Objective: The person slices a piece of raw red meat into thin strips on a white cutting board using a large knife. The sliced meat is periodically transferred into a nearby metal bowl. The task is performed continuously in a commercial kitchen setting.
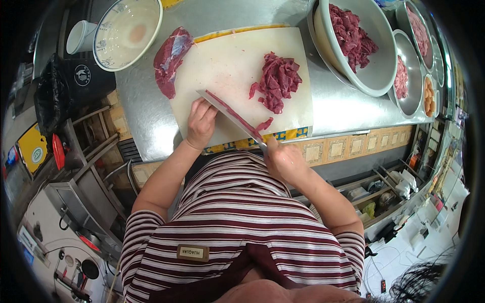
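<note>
My right hand (286, 161) grips the handle of a long-bladed knife (237, 118), its blade slanting up and left over a white cutting board (219, 72). A thin strip of red meat (227, 108) lies along the blade's far side, and a small piece (265, 124) sits near the handle end. My left hand (202, 123) is at the blade's tip end with fingers curled; whether anything is under them is hidden. A pile of sliced red meat (279, 81) rests on the board's right. One large uncut piece of meat (173, 62) lies across the board's left edge.
A large pale basin (382, 49) holding red meat (350, 36) stands at the right. Beyond it are metal bowls with pinkish meat (401, 77) and a container of eggs (429, 96). At the left are a patterned bowl (127, 36) and a white tub (80, 37). The steel table (146, 117) has a front edge.
</note>
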The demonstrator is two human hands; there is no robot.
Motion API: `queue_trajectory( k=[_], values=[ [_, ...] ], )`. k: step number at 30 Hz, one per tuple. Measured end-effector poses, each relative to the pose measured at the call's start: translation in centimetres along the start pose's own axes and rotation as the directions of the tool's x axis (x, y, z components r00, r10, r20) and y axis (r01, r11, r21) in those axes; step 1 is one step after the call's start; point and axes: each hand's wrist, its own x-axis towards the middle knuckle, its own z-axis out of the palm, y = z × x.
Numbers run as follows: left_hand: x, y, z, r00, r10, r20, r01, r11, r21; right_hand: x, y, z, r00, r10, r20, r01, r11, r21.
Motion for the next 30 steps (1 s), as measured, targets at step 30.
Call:
queue_trajectory(
  k=[30],
  values=[
    [0.0, -0.2, 0.0, 0.999, -0.014, -0.038, 0.013, 1.000, -0.024, -1.8, 0.9, -0.4, 0.998, 0.020, 0.055, -0.020, 1.000, 0.005]
  ],
)
